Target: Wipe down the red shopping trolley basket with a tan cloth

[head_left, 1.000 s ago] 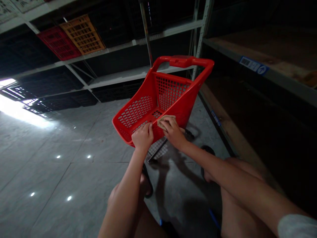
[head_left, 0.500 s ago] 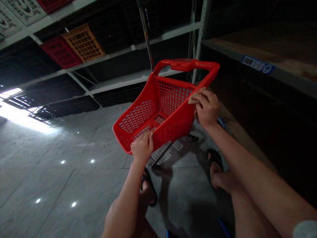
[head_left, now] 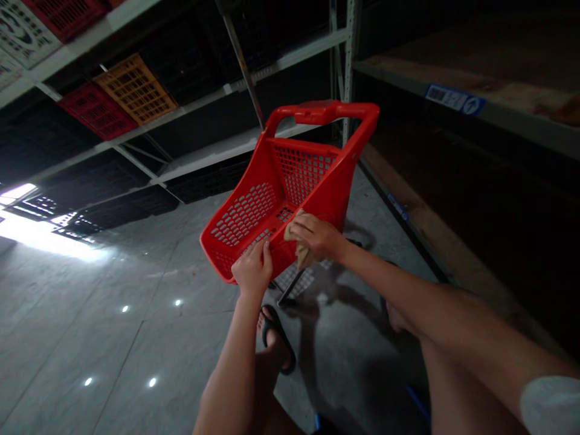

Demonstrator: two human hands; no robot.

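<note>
While the left hand [head_left: 252, 266] curls over the near rim of the red cart [head_left: 336, 196], its fingers closed on the edge with the thumb beside them, the right hand [head_left: 319, 235] has its fingers bent together around a tan cloth [head_left: 304, 257]. That cloth is bunched against the same rim, a little nearer the handle [head_left: 317, 113], and one fold hangs down outside the cart's wall. The cart stands on the grey floor [head_left: 149, 272], just in front of the person, between the hands and the rack [head_left: 199, 154].

On the edge of the right-hand shelf [head_left: 539, 124], a blue and white label [head_left: 455, 98] carries a dark, barcode-like block and a white circle with an arrow pointing up; the characters between them are too blurred to read. Lower down, another blue label [head_left: 398, 206] is too small to make out. At upper left, a white crate [head_left: 25, 30] bears a rounded emblem, also unreadable. Below it sit a red crate [head_left: 97, 110] and a yellow crate [head_left: 136, 89], side by side.
</note>
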